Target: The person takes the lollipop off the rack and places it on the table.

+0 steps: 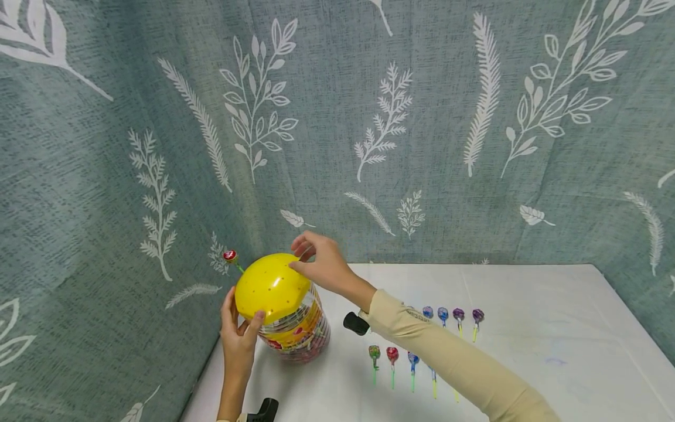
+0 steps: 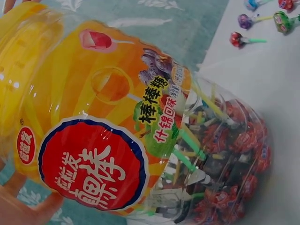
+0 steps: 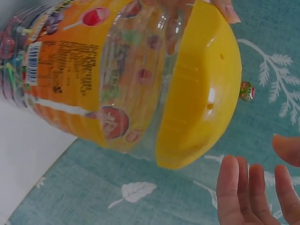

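Observation:
A clear plastic jar (image 1: 304, 335) of lollipops stands on the table at the left, capped by a domed yellow lid (image 1: 271, 286) dotted with small holes. One lollipop (image 1: 230, 256) sticks up at the lid's far left side. My left hand (image 1: 238, 340) holds the jar at the lid, thumb on the near side and fingers on the left. Over the lid's right side is my right hand (image 1: 326, 264), fingers loosely bent. The right wrist view shows that hand (image 3: 253, 197) apart from the lid with nothing in it. Red-wrapped lollipops (image 2: 234, 140) fill the jar's bottom in the left wrist view.
Several lollipops lie in two rows on the white table (image 1: 554, 316); a red one (image 1: 392, 354) and a purple one (image 1: 477, 316) are among them. The right sleeve (image 1: 443, 357) covers part of the rows. Patterned green cloth (image 1: 327, 117) hangs behind and at the left.

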### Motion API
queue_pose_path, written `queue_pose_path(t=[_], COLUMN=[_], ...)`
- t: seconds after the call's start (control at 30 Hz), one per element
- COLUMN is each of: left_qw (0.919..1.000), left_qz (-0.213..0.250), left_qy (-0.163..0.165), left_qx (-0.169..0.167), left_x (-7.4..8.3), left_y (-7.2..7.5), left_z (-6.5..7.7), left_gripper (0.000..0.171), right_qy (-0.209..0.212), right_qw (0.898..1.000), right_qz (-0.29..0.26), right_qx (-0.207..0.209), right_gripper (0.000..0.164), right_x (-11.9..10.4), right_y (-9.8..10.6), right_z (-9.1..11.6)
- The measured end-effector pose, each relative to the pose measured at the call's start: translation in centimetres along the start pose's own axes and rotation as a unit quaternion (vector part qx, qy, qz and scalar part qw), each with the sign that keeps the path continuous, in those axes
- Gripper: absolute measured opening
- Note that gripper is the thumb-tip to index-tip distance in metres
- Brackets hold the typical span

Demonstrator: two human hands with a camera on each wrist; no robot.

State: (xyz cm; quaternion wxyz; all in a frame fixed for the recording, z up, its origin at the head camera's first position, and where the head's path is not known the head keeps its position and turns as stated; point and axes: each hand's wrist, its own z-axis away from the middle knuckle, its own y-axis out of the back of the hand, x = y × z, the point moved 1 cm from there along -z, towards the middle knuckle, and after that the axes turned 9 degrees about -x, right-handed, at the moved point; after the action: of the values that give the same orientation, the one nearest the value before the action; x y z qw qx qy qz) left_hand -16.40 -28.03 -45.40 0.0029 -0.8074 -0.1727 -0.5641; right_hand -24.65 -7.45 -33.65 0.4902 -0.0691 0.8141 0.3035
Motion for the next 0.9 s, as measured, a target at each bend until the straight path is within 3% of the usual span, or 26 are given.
queue_pose_path(t=[0.47, 0.9], left_qw=[0.9995, 0.9989], left_qz=[0.031, 0.044], left_qy=[-0.005, -0.006], left_qx=[-0.002, -0.016], left_x=[-0.4, 0.0], left_y=[0.0, 0.0], left_z=[0.1, 0.1], left_gripper=[0.072, 0.071], right_qy=[-0.004, -0.011], right_qw=[1.000, 0.996], right_qz=[0.006, 0.029], right_qx=[-0.028, -0.079], right_gripper=[0.023, 0.041], right_x=[-0.9, -1.1], right_y=[-3.0, -7.0], right_z=[-4.0, -7.1])
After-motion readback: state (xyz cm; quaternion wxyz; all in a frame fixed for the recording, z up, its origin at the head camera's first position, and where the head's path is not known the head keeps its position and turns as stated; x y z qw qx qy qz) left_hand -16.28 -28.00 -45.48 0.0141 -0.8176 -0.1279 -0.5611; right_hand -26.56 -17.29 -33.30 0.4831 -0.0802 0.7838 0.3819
